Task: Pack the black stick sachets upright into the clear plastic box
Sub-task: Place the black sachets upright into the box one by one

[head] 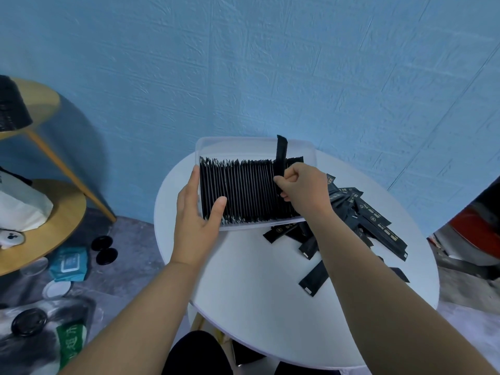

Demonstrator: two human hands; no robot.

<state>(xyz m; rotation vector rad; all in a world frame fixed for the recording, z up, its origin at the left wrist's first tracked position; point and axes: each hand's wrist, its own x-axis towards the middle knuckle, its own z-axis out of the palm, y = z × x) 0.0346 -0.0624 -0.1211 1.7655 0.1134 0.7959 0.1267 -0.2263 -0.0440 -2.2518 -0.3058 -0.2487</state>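
White round table (257, 280): clear box (243, 144), loose black sachets (378, 226) heaped right.

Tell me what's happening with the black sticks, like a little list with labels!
box: clear plastic box, nearly full
inside: packed sachets, upright in a row
steadying: left hand holds the box's left side, thumb on the row
adding: right hand pinches one raised sachet sticking up above the row
waiting: loose sachets lying on the white table, right of the box

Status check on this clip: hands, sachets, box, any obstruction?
Left hand grips clear box, left end. Right hand pinches one sachet, standing proud of the packed row. Loose sachets heaped right of box; nothing blocking.
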